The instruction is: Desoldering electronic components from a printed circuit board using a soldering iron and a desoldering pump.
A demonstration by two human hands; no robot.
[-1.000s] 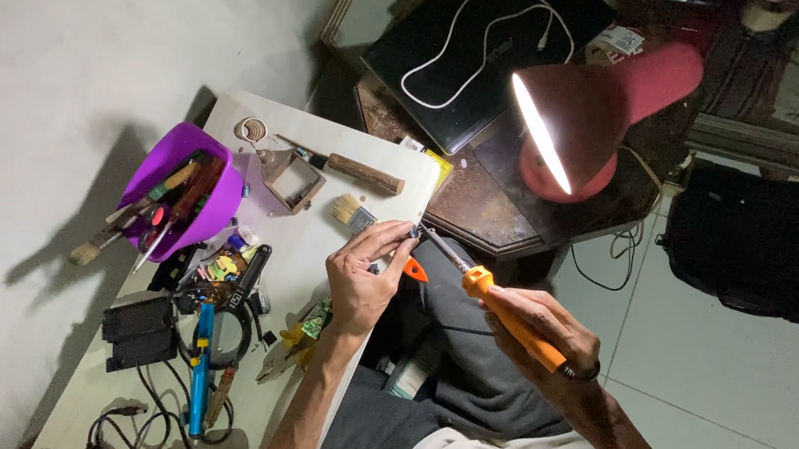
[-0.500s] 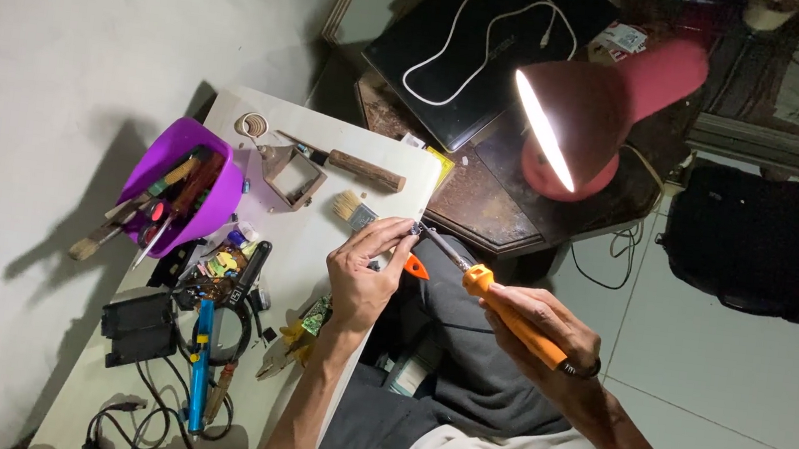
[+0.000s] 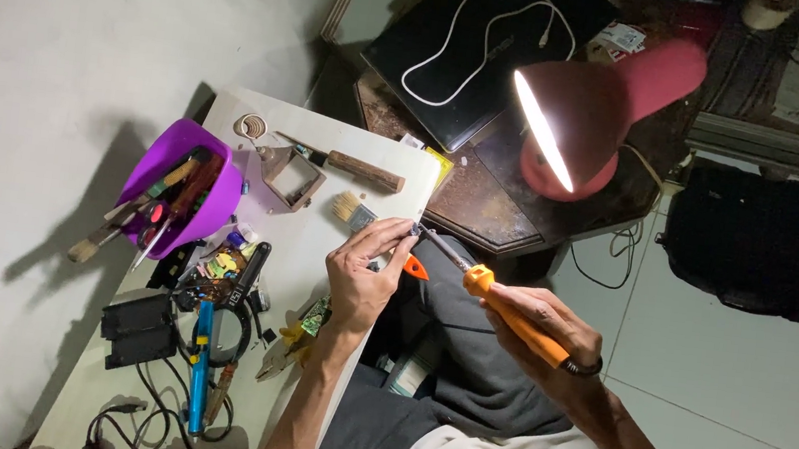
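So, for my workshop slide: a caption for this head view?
Right hand holds an orange-handled soldering iron to a small part pinched in the left hand under a red lamp.

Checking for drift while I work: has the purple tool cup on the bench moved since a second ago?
No. The purple cup sits at the same spot beside the metal bracket near the bench's far-left edge, as before.
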